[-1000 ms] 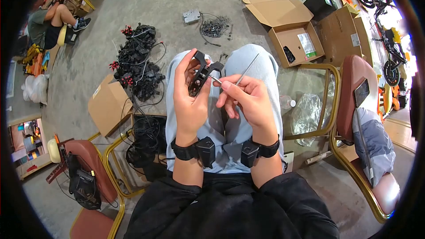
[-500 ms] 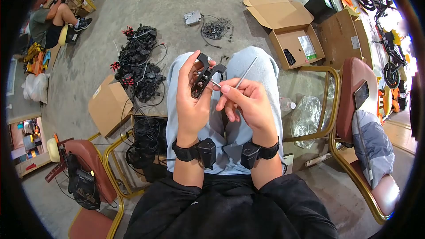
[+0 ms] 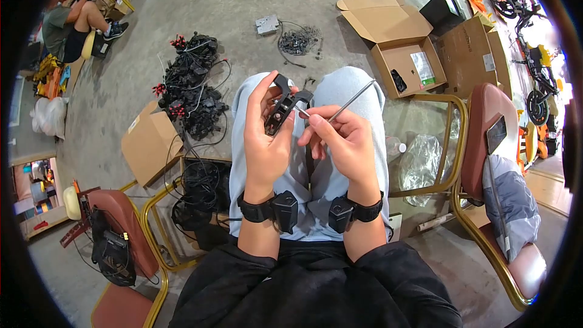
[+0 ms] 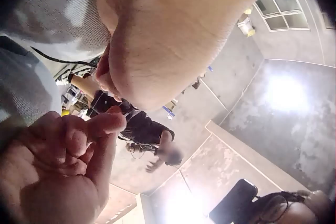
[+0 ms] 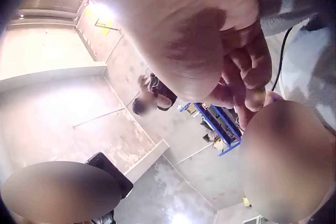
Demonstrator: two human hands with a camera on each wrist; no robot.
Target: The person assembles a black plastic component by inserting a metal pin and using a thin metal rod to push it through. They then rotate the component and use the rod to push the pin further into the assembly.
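Over the left knee, my left hand (image 3: 265,155) holds a black forked bracket (image 3: 282,109) between thumb and fingers. My right hand (image 3: 346,146) pinches a thin metal hex key (image 3: 356,98) with thumb and index finger. Its short arm reaches the bracket's right side, while the long arm slants up and right past the fingers. The bend lies hidden in the grip. In the left wrist view the heel of my left hand (image 4: 163,40) fills the top, with curled right fingers at lower left. My right palm (image 5: 184,45) covers the upper right wrist view; neither wrist view shows the bracket.
On the floor ahead lie a heap of black cabled parts (image 3: 197,85), a metal box (image 3: 267,25) and small loose pieces (image 3: 297,42). An open cardboard box (image 3: 388,76) stands ahead right. Chairs (image 3: 480,140) flank both sides. Another person (image 3: 73,27) sits far left.
The hex key's long arm has swung to the right, and my right fingers have turned slightly with it. My left hand keeps its hold on the bracket, a little further right in view.
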